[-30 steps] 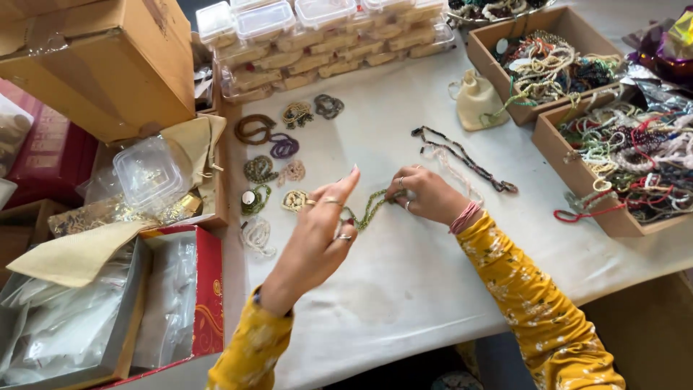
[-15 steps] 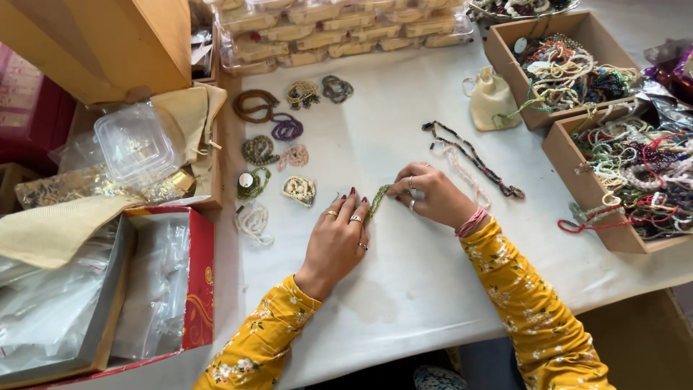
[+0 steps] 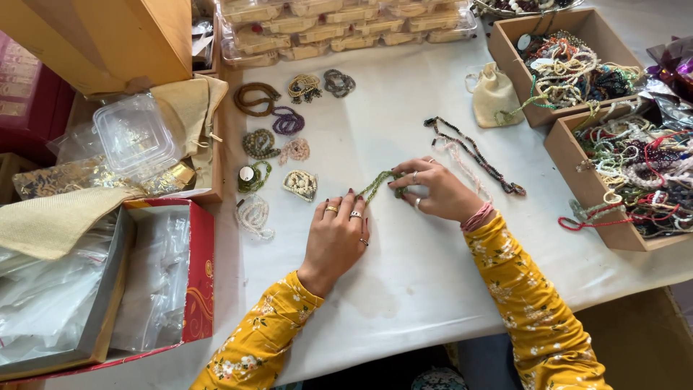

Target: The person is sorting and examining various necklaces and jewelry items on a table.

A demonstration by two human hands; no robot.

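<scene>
A green bead strand (image 3: pixel 378 183) lies stretched on the white table (image 3: pixel 404 289) between my hands. My right hand (image 3: pixel 437 191) pinches its right end with fingers curled. Flat on the table, palm down, my left hand (image 3: pixel 336 237) has its fingertips at the strand's lower left end. Both wrists wear yellow flowered sleeves. Several coiled bead strands (image 3: pixel 281 144) lie in rows just left of my hands. A long dark bead strand (image 3: pixel 476 155) stretches behind my right hand.
Two cardboard boxes of mixed bead strands (image 3: pixel 628 166) stand at the right. A small cream pouch (image 3: pixel 494 94) sits by them. Clear plastic boxes (image 3: pixel 339 25) line the back edge. A red box of plastic bags (image 3: pixel 151 282) and a cardboard carton (image 3: pixel 108 40) are left.
My left hand has come down from a raised, tilted pose to lie flat on the table at the strand's end. The right hand has stayed on the green strand.
</scene>
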